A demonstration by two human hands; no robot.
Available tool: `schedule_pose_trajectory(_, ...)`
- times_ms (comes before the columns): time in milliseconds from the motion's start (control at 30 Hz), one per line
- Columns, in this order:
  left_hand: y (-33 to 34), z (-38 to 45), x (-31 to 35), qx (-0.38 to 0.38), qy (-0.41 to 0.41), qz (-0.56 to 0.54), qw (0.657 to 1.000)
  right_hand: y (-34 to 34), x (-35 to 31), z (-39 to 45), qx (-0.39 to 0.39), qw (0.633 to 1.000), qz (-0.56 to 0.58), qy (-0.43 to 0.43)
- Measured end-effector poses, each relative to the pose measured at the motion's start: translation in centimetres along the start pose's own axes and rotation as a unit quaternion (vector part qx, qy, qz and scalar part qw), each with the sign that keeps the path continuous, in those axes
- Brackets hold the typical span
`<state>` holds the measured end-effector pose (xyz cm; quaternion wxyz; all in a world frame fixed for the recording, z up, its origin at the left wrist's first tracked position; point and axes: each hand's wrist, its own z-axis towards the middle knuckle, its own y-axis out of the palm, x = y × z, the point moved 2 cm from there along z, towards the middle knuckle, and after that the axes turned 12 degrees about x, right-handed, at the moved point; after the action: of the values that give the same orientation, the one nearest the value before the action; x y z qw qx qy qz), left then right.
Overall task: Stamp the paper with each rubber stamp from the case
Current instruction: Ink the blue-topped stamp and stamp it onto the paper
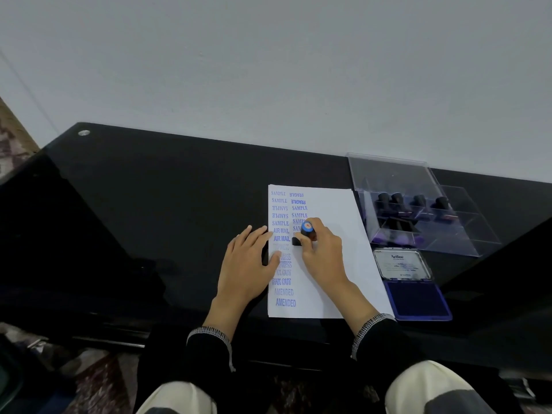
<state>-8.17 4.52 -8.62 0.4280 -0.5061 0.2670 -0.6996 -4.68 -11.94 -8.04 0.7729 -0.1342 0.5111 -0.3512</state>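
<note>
Rubber stamp (305, 233): upright on paper (334, 264), right column, pinched by right hand (321, 252) | Left hand (249, 259): fingers spread flat, pressing paper's left edge | Clear case (418, 204): lid raised, right of paper, stamps inside | Blue ink pad (416, 298): open, nearer than the case | Black table (149, 219)

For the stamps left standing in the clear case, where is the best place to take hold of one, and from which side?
Judging by pose, from above: the black rubber stamps stand upright in the clear plastic case, round knobs up. Pinch the knob; compartment walls block a side approach. The right hand holds its blue-capped stamp high like this.
</note>
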Motion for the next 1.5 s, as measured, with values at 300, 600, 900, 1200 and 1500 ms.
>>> schedule_pose_trajectory(300,-0.1,0.0,0.2,0.021,0.001,0.004,1.000,-0.4,0.0,0.2,-0.012,1.000,0.020,-0.006)
schedule_pose_trajectory(600,-0.1,0.1,0.1,0.019,0.002,0.009,1.000,-0.9,-0.7,0.4,-0.029,0.997,0.058,0.030)
schedule_pose_trajectory(900,0.0,0.2,0.1,0.012,0.004,0.006,1.000,-2.9,0.2,1.2,0.134,0.961,0.174,0.165)
schedule_pose_trajectory(1200,0.0,0.1,0.0,0.013,0.005,0.011,1.000,-3.2,-0.1,1.0,0.145,0.950,0.205,0.187)
schedule_pose_trajectory(1500,0.0,0.2,0.0,0.016,0.012,0.007,1.000,-4.6,0.3,0.2,0.154,0.942,0.208,0.214)
